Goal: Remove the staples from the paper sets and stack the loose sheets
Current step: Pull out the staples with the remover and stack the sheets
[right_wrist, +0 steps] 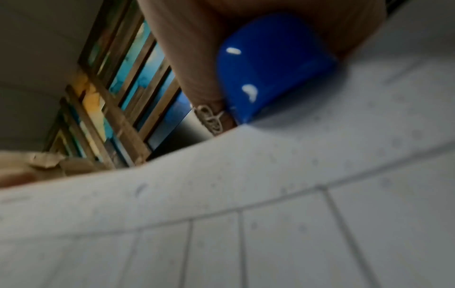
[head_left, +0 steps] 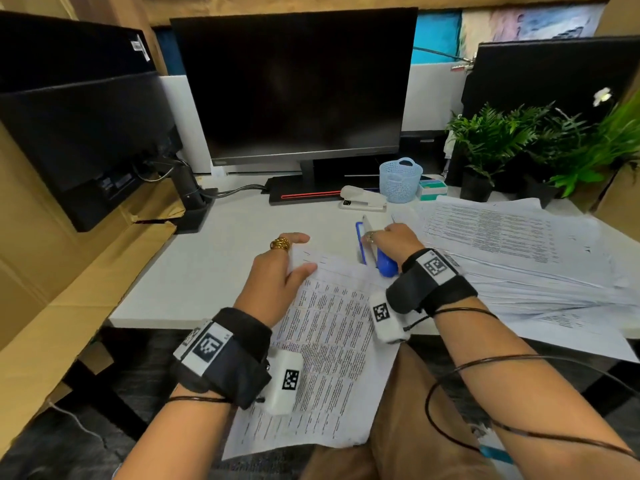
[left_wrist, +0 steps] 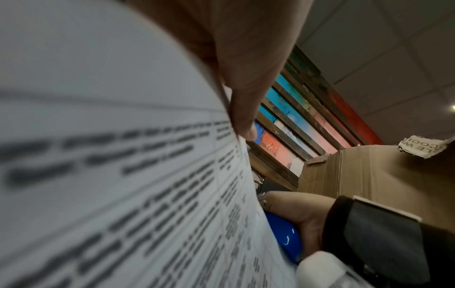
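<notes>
Two hands work one paper set (head_left: 325, 341) at the near desk edge, its lower half hanging off toward the lap. Left hand (head_left: 277, 275) sits at the set's 11 o'clock corner, thumb on top and fingers curled under the sheets, pinching them; the left wrist view confirms a fingertip along the paper edge. Likely reason: it pins the corner so the sheets don't shift while the staple is worked.

Right hand (head_left: 391, 242) is at the set's 1 o'clock, fingers wrapped round a blue staple remover (head_left: 384, 263), its tip pointing away toward 12 o'clock. The staple itself is not visible, so whether the tool is engaged cannot be told.

Loose printed sheets (head_left: 512, 244) lie fanned at 3 o'clock on the desk (head_left: 207, 258), near the working hand, probably the growing stack. At 12 o'clock, beside the monitor (head_left: 294, 84) base: a white stapler (head_left: 362, 199) and a pale blue basket (head_left: 400, 180). Potted plants (head_left: 519, 143) stand at 2 o'clock.

Judgement: mid-task; the stack needs squaring.
</notes>
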